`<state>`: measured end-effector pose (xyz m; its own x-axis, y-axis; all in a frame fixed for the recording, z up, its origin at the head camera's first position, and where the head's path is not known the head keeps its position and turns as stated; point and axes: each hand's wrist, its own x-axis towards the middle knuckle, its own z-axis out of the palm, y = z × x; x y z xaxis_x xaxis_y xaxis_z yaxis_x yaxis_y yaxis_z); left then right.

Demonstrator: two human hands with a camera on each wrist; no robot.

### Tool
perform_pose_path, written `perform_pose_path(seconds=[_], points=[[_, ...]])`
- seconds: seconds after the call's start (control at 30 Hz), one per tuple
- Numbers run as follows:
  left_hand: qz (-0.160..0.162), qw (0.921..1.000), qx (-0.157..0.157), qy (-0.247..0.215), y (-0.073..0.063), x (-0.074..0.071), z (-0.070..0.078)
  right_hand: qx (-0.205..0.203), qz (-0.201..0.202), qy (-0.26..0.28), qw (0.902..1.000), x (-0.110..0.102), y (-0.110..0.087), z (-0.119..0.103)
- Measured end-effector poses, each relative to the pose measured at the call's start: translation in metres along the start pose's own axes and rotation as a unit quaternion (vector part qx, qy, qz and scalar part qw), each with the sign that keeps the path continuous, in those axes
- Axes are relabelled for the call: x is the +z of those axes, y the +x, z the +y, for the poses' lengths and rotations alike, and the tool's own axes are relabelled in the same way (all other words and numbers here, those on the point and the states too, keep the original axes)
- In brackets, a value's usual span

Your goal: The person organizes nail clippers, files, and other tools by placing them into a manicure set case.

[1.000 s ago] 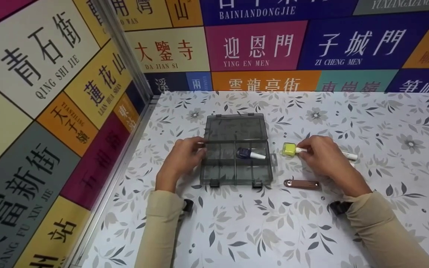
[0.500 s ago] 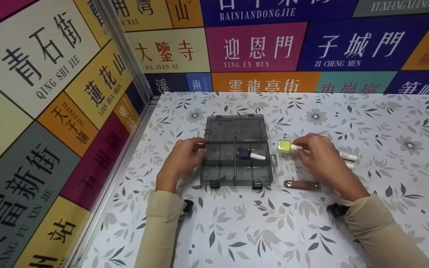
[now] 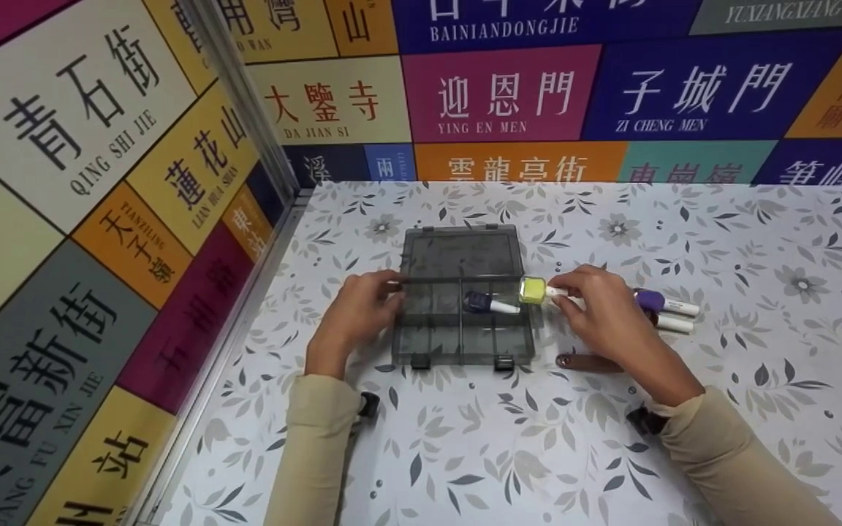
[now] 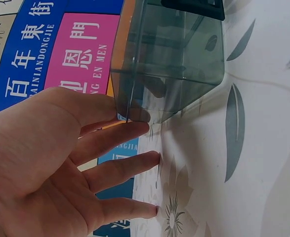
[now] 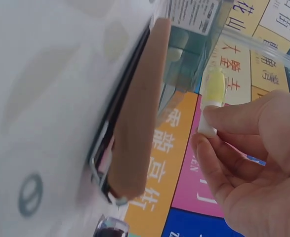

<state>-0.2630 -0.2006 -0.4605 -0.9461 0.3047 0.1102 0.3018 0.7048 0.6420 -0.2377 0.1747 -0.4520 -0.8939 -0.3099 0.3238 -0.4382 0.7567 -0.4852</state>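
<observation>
My right hand (image 3: 596,303) pinches the white cap of a yellow nail polish bottle (image 3: 533,290) between thumb and fingers. The bottle points left, overlapping the right edge of a grey see-through compartment box (image 3: 427,340), whose lid is laid back. A dark purple nail polish bottle (image 3: 490,302) with a white cap lies in a right-hand compartment. At the box's left wall, my left hand (image 3: 359,310) touches the side with its thumb and fingertips. Its other fingers (image 4: 125,173) spread out fairly straight in the left wrist view. Under my right hand lies a brown nail clipper (image 3: 588,363).
A purple nail polish bottle (image 3: 651,299) and a dark one with a white cap (image 3: 675,323) lie right of my right hand, partly hidden by it. Walls with lettered panels (image 3: 501,91) border the table (image 3: 465,453) at the back and left.
My right hand has carried the yellow nail polish left, from beside the box to its right edge. The purple and dark bottles behind it now show more. The left hand stays put.
</observation>
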Motion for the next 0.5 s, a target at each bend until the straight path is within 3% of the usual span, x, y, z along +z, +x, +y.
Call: perform_pose_path(seconds=[0.5], points=[[-0.003,0.9998,-0.018,-0.005,-0.001,0.0,0.0,-0.017,-0.004,0.015,0.9997,0.015,0.011,-0.018]])
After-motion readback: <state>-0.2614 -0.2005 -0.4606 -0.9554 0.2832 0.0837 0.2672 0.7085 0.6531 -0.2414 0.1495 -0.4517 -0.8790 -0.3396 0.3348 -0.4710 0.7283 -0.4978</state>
